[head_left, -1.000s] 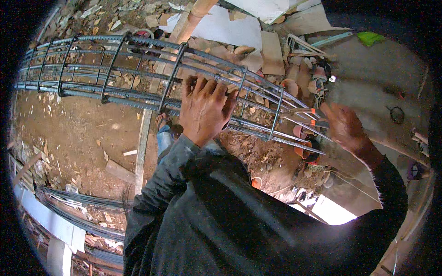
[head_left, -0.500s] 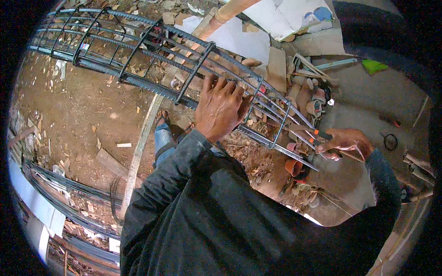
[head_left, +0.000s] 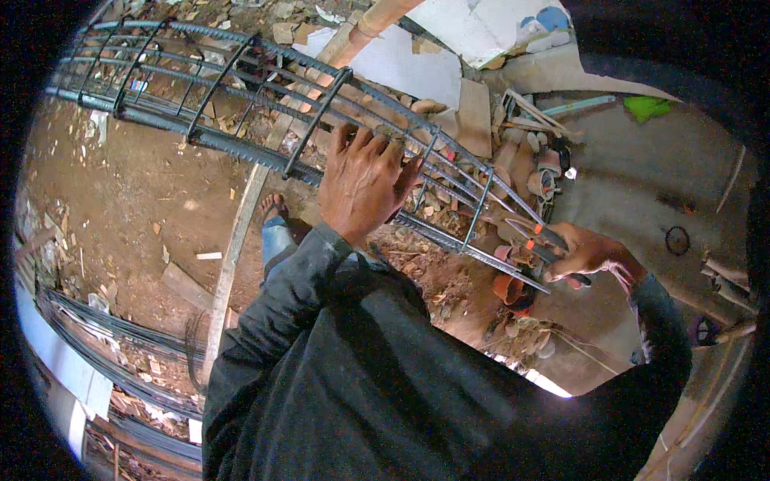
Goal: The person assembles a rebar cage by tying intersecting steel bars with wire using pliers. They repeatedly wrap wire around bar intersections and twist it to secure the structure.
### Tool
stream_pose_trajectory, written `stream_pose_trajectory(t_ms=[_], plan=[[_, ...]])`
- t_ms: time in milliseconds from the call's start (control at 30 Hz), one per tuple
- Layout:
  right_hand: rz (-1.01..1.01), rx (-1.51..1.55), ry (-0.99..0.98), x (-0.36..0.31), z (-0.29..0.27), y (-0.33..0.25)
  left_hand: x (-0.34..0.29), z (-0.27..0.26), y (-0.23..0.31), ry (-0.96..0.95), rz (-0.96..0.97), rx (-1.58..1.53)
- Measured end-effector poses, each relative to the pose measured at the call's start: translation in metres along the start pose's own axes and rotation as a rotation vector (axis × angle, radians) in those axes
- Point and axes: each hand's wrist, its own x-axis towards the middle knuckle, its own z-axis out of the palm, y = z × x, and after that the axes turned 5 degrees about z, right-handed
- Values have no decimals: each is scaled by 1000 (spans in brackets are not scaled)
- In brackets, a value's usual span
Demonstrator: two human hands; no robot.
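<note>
A long cage of ribbed steel rebar (head_left: 317,124) runs from the far left down toward the right, with square stirrups around its lengthwise bars. My left hand (head_left: 361,180) lies over the middle of the cage, its fingers curled round an upper bar and the fingertips hidden. At the cage's right end, my right hand (head_left: 593,255) grips pliers (head_left: 542,252) with black and orange handles, which stand apart. The jaws point toward the bar ends near the last stirrup (head_left: 479,210); whether they touch the steel I cannot tell.
A wooden strip (head_left: 234,256) passes under the cage. Thin steel rods (head_left: 120,329) lie bundled at the lower left. An orange pot (head_left: 507,289) sits below the cage's right end, among rubble. White boards (head_left: 401,68) and a bamboo pole (head_left: 385,18) are at the back.
The pliers' handles have spread further apart in my right hand. The whole view has shifted slightly; my left hand keeps its hold on the cage.
</note>
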Motion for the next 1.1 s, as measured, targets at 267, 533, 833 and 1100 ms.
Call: stream_pose_trajectory(t_ms=[267,533,833,1100], plan=[[0,-766,578,-22,32,-26,-5,1,-3,-28,7,-5],[-166,-1102,887,-12,41,-7,-10,6,-3,17,23,42],[123,-156,80,-5,-18,-25,-11,7,-2,115,55,36],[-57,-461,270,0,-16,-8,-11,9,-5,138,87,86]])
